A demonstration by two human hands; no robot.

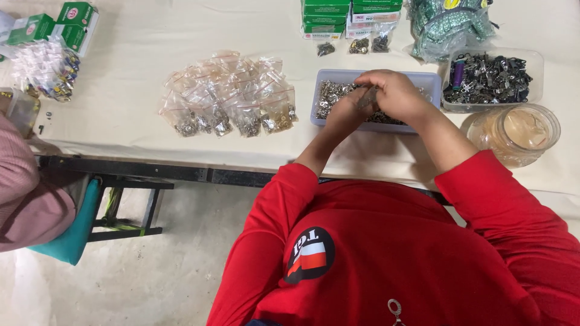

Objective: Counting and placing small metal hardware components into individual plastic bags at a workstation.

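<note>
Small clear bag (368,98) being filled over the grey tray (432,79)
Left hand (345,110) and right hand (396,93) pinch it together; metal parts (329,93) remain in the tray, filled bags (232,93) piled left on the worktop (139,54)

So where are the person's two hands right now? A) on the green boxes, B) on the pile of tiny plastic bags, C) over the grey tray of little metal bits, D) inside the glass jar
C: the left hand and right hand meet above the grey tray of small metal parts, apart from the bags, jar and boxes.
</note>
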